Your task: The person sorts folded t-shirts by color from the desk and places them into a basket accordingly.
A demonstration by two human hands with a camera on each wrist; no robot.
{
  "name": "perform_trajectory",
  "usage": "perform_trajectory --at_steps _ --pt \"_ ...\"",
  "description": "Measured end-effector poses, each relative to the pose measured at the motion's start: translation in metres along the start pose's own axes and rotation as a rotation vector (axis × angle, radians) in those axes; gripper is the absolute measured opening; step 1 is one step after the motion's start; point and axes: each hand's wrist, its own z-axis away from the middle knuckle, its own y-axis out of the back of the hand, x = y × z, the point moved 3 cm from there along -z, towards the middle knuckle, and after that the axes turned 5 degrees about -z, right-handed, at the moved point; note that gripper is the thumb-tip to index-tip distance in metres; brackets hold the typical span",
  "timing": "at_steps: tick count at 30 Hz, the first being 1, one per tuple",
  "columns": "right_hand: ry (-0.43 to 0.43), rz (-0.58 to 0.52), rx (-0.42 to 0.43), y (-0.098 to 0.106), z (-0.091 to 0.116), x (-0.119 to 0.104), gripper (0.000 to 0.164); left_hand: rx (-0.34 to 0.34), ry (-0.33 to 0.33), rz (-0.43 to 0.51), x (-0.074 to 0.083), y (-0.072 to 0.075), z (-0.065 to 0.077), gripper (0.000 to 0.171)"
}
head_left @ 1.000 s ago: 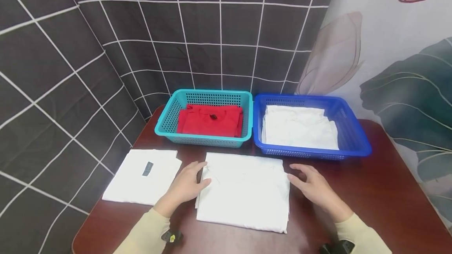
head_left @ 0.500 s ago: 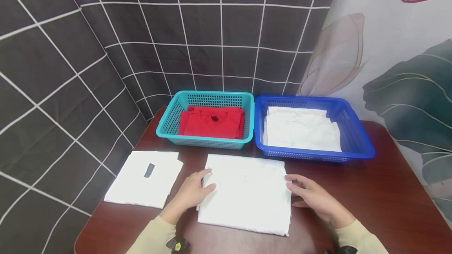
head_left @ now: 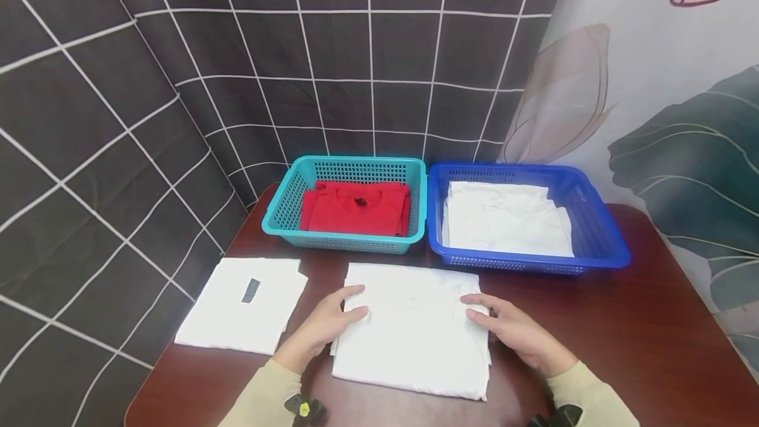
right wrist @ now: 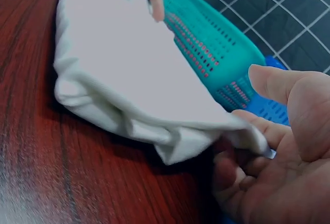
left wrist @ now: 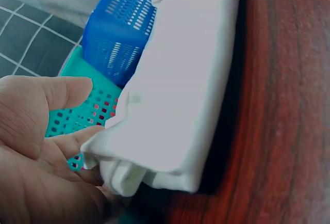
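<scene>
A folded white shirt lies on the table between both hands, its layered side edges showing in both wrist views. My left hand is at its left side; in the left wrist view the thumb stands raised off the cloth while the other fingers reach to and under the edge. At the opposite side, my right hand has fingers beneath the lifted edge, with the thumb held away from it. Another folded white shirt with a dark label lies to the left.
Behind the middle shirt stands a teal basket holding folded red shirts. Beside it on the right is a blue basket with folded white shirts. The reddish-brown table meets a dark gridded curtain behind.
Both hands have moved inward over the middle shirt's sides, the right one from beside its right edge to overlapping it. The baskets and the left shirt have stayed put.
</scene>
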Motion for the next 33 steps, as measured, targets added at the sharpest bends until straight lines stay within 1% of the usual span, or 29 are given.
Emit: perform_trajectory --at_steps 2,5,8,10,14,17,19,27,30,33 --pt "0.010 -0.008 0.009 -0.003 -0.001 -0.002 0.051 -0.008 -0.011 0.014 0.002 0.000 -0.001 0.054" --pt "0.011 -0.062 0.014 -0.007 -0.004 -0.003 0.052 -0.032 -0.014 0.053 0.004 -0.001 -0.003 0.055" --pt "0.011 -0.123 -0.012 -0.009 -0.007 -0.002 0.057 -0.067 -0.008 0.096 0.003 -0.002 -0.004 0.057" --pt "0.008 -0.141 -0.014 -0.010 -0.009 0.000 0.059 -0.091 -0.009 0.116 0.002 -0.003 -0.004 0.060" --pt "0.021 -0.080 0.028 -0.009 -0.013 0.003 0.060 -0.131 -0.029 0.132 0.000 -0.003 -0.004 0.065" --pt "0.040 0.013 0.075 -0.008 -0.015 0.004 0.062 -0.141 -0.047 0.116 -0.001 -0.003 -0.005 0.066" --pt "0.046 0.047 0.097 -0.008 -0.016 0.004 0.063 -0.140 -0.054 0.103 -0.002 -0.003 -0.005 0.067" --pt "0.048 0.087 0.124 -0.009 -0.014 0.003 0.062 -0.113 -0.069 0.072 -0.004 -0.003 -0.004 0.068" --pt "0.044 0.096 0.135 -0.009 -0.011 0.002 0.061 -0.112 -0.074 0.066 -0.004 -0.003 -0.002 0.068" --pt "0.052 0.096 0.138 -0.010 -0.008 0.000 0.061 -0.112 -0.095 0.065 -0.002 -0.002 0.001 0.068"
